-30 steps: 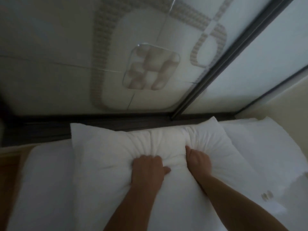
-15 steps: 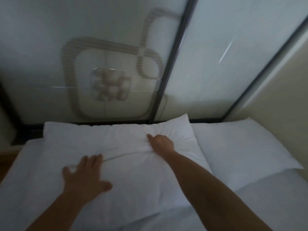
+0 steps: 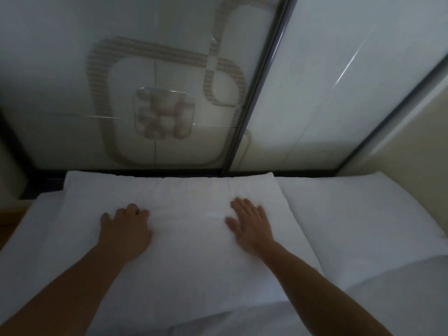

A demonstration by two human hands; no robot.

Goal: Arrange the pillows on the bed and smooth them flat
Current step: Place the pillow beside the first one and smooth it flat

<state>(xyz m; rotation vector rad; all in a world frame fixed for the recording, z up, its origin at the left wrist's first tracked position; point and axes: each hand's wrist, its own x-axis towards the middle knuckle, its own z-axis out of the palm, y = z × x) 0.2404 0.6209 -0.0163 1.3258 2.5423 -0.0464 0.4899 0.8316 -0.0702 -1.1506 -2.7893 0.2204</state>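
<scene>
Both hands, left hand point(image 3: 126, 226) and right hand point(image 3: 251, 224), no longer bunch the pillow point(image 3: 189, 229); they now press open on it, so it lies flatter.

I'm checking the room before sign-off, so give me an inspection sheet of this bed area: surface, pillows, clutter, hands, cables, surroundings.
Surface: bed in white bedding, a fold across the lower right.
Job's things: left pillow lies against the headboard end, mostly flat with faint creases near its top edge; right pillow lies beside it, its inner edge tucked under the left one's.
Clutter: nothing seen.
Hands: left hand rests palm-down on the left pillow, fingers slightly curled; right hand lies flat on it, fingers spread. Neither grips fabric.
Cables: nothing seen.
Surroundings: glossy wall panels with a looped pattern, split by a dark metal strip; beige wall at right.
</scene>
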